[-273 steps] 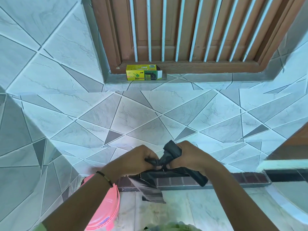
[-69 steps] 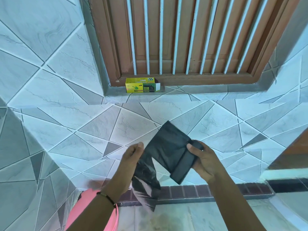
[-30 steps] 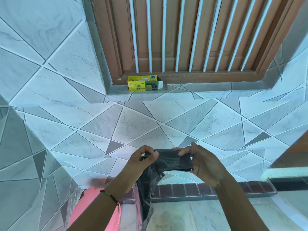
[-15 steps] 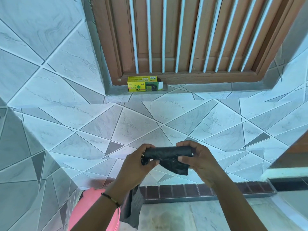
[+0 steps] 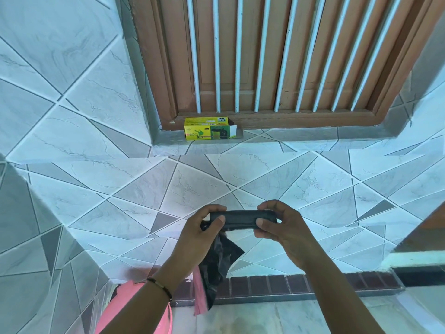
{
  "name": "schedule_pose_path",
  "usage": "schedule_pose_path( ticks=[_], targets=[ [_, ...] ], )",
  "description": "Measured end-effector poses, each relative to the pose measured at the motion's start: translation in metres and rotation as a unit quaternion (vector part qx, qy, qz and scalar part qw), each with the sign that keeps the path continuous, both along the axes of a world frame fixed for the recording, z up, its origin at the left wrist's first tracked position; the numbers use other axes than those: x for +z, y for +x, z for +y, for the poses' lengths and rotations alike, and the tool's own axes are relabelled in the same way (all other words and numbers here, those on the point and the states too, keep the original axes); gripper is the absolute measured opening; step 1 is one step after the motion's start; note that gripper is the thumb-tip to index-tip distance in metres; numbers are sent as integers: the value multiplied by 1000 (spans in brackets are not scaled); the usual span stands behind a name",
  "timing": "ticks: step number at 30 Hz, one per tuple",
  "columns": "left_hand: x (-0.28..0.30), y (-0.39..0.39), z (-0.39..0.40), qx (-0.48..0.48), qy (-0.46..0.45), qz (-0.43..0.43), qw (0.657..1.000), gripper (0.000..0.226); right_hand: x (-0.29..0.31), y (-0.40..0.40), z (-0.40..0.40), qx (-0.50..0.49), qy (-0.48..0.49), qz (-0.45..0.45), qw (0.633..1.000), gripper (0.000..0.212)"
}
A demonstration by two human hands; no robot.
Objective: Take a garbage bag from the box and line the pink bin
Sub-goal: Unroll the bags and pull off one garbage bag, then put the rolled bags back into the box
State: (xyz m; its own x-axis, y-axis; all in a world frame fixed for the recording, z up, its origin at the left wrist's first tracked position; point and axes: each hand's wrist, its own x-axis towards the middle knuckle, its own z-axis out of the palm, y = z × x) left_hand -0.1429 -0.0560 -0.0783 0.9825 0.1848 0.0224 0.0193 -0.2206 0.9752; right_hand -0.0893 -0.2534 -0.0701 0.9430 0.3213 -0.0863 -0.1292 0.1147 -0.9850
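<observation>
Both hands hold a black garbage bag roll (image 5: 242,219) level in front of the tiled wall. My left hand (image 5: 204,235) grips its left end, and a loose black sheet (image 5: 220,263) hangs down from there. My right hand (image 5: 281,227) pinches the right end between thumb and fingers. The pink bin (image 5: 134,309) shows at the bottom left, mostly hidden behind my left forearm. The yellow bag box (image 5: 208,128) lies on the window ledge, its right flap open.
A brown wooden window with white vertical bars (image 5: 265,56) fills the top. Grey-white tiled walls surround me, with a wall corner jutting out at the left (image 5: 48,237). A dark brick strip (image 5: 301,285) runs along the wall's foot above the marble floor.
The bag roll has been rolled tighter into a slim bar and raised slightly. The loose sheet now hangs lower from the left end.
</observation>
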Motion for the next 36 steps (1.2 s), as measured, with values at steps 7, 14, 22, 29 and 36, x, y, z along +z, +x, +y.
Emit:
schedule_pose_path(
  ticks=[7,14,22,29,36],
  targets=[
    [35,52,26,-3,167,-30,985,31,12,27,2,-123,114,21,986,19],
    [87,154,63,46,369,-156,915,38,21,46,-4,-170,188,10,967,19],
    [122,237,77,53,654,8,755,65,25,48,-16,-205,218,7,954,19],
    [81,265,99,102,621,41,776,64,27,45,-27,-211,213,4,954,20],
    [53,199,87,133,451,-64,880,69,31,47,-23,-220,267,52,937,20]
  ],
)
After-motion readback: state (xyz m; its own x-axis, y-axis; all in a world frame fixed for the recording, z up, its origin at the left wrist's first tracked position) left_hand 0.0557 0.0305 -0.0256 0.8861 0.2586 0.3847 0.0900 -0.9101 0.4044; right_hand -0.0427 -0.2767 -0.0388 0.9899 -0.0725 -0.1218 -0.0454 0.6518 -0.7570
